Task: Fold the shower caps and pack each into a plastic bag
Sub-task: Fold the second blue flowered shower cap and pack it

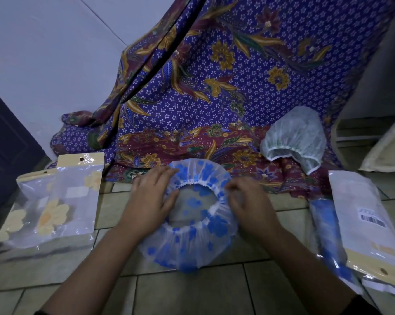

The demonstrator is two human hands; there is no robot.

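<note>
A: Largest item?
B: Batik cloth (237, 87), purple with gold flowers, draped upright and spilling onto the tiled floor (192, 292).

A: Next, the task piece?
B: Blue-flowered shower cap (192, 244), spread open on the floor, elastic ring facing up, between both hands.

A: Hand poses?
B: Left hand (150, 201) lies palm-down on the cap's left rim, fingers spread, grip wide. Right hand (248, 203) curls over the right rim, fingertips pinching the gathered edge; grip narrow, apparently holding cap film, though blur hides the contact.

A: Containers?
B: Yellow-flowered plastic bags (62, 201), two overlapping at left, each holding a folded yellow-print piece. Barcoded bag (371, 223) at right. Beside it, a slim bag with blue contents (328, 235).

A: Remainder?
B: White shower cap (294, 137), on the cloth, unfolded.
</note>
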